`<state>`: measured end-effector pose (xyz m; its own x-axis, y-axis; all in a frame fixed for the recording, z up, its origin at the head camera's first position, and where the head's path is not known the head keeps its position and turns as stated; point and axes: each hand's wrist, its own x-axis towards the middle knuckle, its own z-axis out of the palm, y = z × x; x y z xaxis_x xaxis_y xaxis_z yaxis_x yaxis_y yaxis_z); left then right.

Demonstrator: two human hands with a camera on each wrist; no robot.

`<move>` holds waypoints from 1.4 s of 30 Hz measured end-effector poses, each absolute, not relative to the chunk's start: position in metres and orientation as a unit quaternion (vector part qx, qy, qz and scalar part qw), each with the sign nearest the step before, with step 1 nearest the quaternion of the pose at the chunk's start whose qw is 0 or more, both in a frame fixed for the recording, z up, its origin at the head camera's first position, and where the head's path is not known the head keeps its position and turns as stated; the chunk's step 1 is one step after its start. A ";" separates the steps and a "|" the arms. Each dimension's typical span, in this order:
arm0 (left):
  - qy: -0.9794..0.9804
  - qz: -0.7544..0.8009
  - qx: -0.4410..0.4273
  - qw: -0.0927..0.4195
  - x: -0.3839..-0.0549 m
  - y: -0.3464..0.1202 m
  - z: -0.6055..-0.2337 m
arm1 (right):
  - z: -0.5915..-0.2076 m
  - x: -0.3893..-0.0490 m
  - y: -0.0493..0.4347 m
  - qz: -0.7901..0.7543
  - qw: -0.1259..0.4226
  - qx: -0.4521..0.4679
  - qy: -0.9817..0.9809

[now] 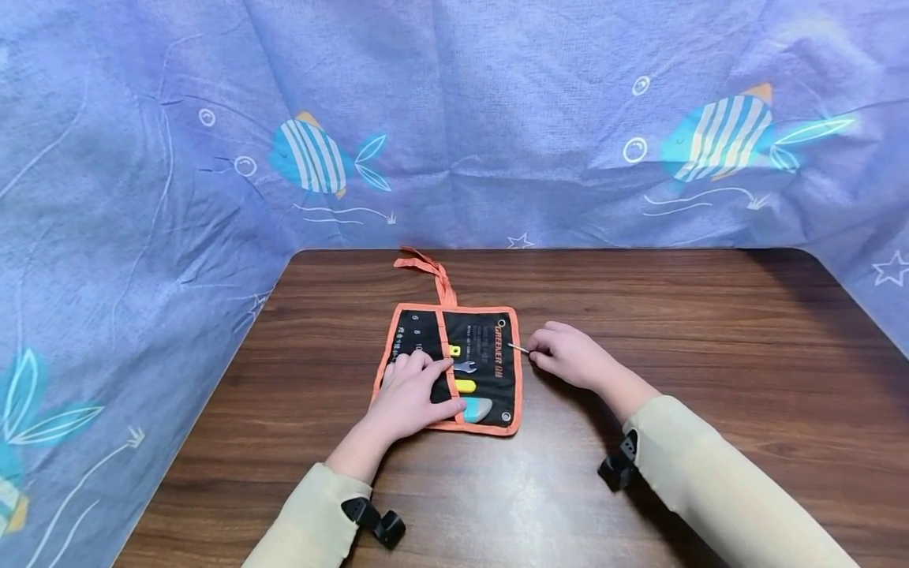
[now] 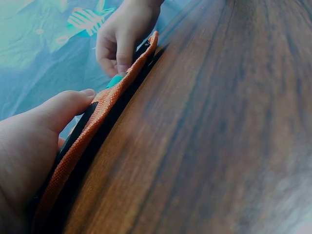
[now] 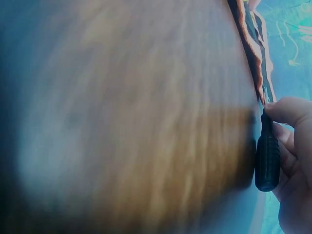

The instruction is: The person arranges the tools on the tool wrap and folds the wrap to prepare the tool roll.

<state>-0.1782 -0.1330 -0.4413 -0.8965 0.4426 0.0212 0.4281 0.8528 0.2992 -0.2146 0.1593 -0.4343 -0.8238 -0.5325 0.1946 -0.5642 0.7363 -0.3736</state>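
Hands [image 1: 408, 398] [image 1: 571, 356] at tool pouch [image 1: 493, 394], wrench [image 1: 465, 368] pocketed, screwdriver [image 3: 267, 161] gripped

Right up close, the left hand [image 2: 27, 146] rests its thumb by the orange edge [image 2: 97, 114] of some black cloth [image 2: 83, 123]! Over at the far end, the right hand [image 2: 129, 34] points fingers downward, a green thing [image 2: 115, 80] peeking out just beside them. Brown wooden table [image 2: 209, 122] alongside, fish-print blue curtain [image 2: 39, 63] behind.

In head view, screwdriver handle [image 3: 267, 163] and part of pouch [image 1: 486, 331] behind the hands [image 1: 410, 396] [image 1: 577, 356].
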 end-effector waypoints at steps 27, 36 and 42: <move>0.962 0.153 0.223 0.031 -0.179 -0.133 -0.439 | -0.439 -0.206 0.171 0.255 0.000 0.207 -0.944; 0.963 0.150 0.221 0.028 -0.181 -0.132 -0.445 | -0.441 -0.205 0.171 0.265 -0.007 0.197 -0.944; 0.964 0.152 0.215 0.028 -0.184 -0.131 -0.444 | -0.443 -0.206 0.170 0.266 0.005 0.188 -0.945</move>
